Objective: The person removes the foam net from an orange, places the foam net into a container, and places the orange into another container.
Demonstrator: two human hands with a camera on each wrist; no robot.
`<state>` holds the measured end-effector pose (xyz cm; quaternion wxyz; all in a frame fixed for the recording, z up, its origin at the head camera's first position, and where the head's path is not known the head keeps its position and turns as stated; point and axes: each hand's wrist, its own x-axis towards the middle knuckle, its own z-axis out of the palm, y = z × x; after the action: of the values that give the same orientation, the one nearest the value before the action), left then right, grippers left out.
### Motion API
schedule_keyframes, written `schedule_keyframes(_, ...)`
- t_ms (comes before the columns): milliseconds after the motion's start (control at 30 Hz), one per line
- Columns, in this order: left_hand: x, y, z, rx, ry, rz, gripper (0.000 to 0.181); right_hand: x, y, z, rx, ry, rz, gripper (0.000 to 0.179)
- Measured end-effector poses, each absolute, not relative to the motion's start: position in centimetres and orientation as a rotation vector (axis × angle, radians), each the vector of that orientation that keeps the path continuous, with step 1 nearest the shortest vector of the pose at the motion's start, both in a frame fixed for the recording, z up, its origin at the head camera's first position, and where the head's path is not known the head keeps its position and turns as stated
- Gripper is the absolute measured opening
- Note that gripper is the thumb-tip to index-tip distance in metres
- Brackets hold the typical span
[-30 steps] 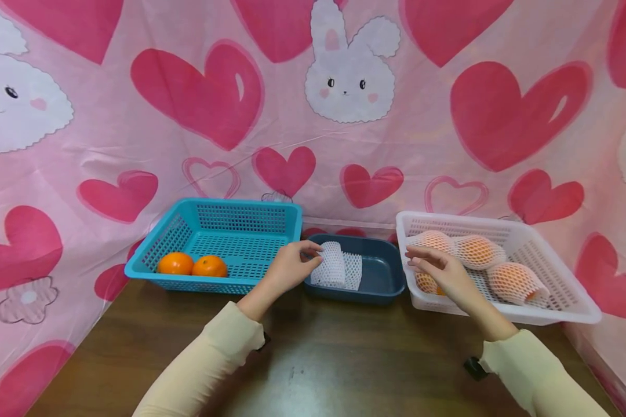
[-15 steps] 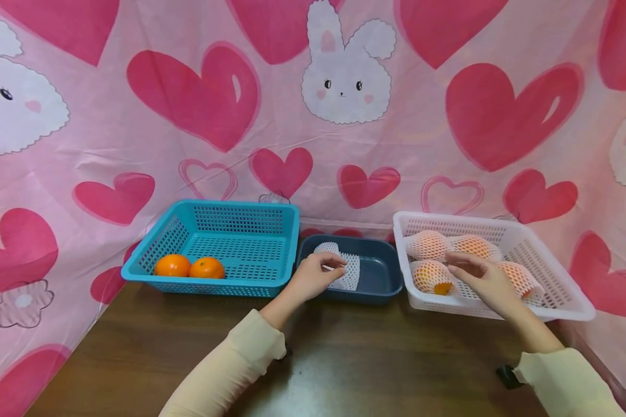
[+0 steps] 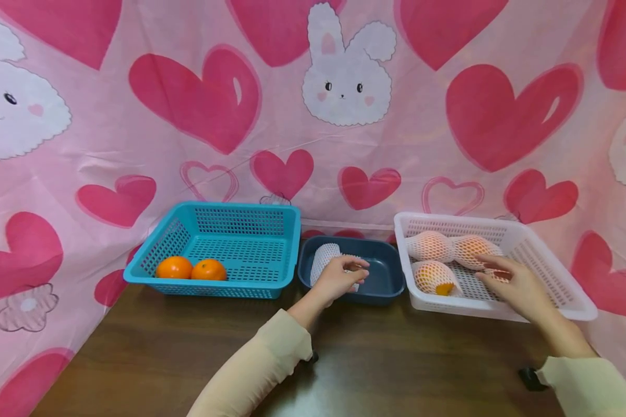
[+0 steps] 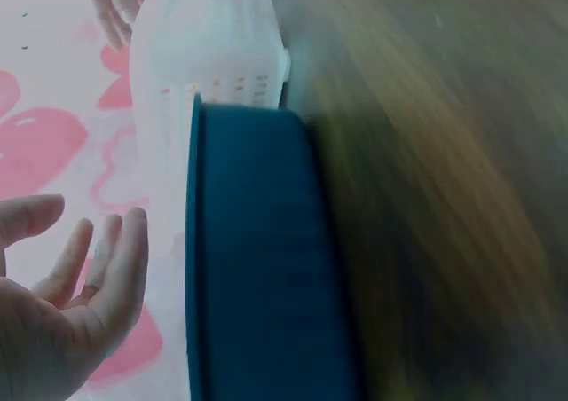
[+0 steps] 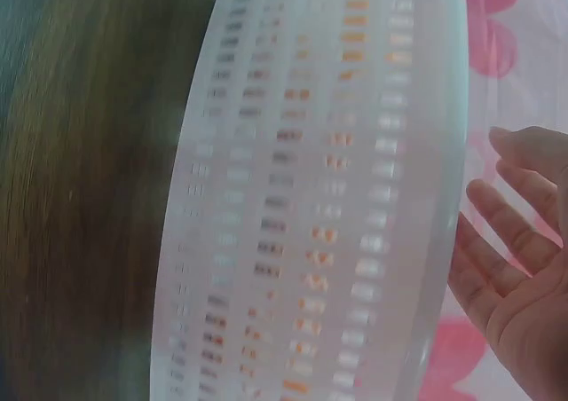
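Net-wrapped fruits (image 3: 473,250) lie in the white basket (image 3: 579,304) in the head view, the back two with their sleeves running side to side. My right hand (image 3: 519,289) is nearer, its fingertips partly covering one fruit, the others leftward; whether I touch any I cannot tell. My left hand (image 3: 335,279) hangs over the dark tray (image 3: 388,272) and its foam nets (image 3: 323,259). From the left wrist, that thumb stands apart from loosely bent fingers, gripping nothing. From the right wrist, my fingers spread loosely beyond the basket's rim, no fruit showing in them.
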<state>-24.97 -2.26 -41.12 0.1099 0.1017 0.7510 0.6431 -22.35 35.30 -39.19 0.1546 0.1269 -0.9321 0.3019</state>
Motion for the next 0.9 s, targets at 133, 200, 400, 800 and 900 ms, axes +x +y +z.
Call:
schedule_keyframes(133, -25.2, -0.7, -41.3, 0.251, 2.094, 1.956, 0.031, -22.2, 36.7, -39.7, 0.355, -2.656, 0.855, 0.045)
schedule_keyframes(200, -25.3, 0.0, -41.3, 0.236, 2.073, 1.971, 0.033, -22.1, 37.4, -39.9, 0.342, -2.653, 0.857, 0.046)
schedule_keyframes(400, -25.4, 1.4, -41.7, 0.181, 2.028, 1.997, 0.033, -22.3, 39.1, -40.4, 0.295, -2.671, 0.814, 0.047)
schedule_keyframes(800, -24.4, 6.0, -42.5, 0.038, 1.829, 2.123, 0.044, -22.9, 41.5, -40.3, 0.130, -2.744, 0.725, 0.054)
schedule_keyframes(900, -24.4, 6.6, -42.8, -0.018, 1.814, 2.151, 0.048, -23.5, 41.4, -40.4, 0.155, -2.774, 0.726, 0.058)
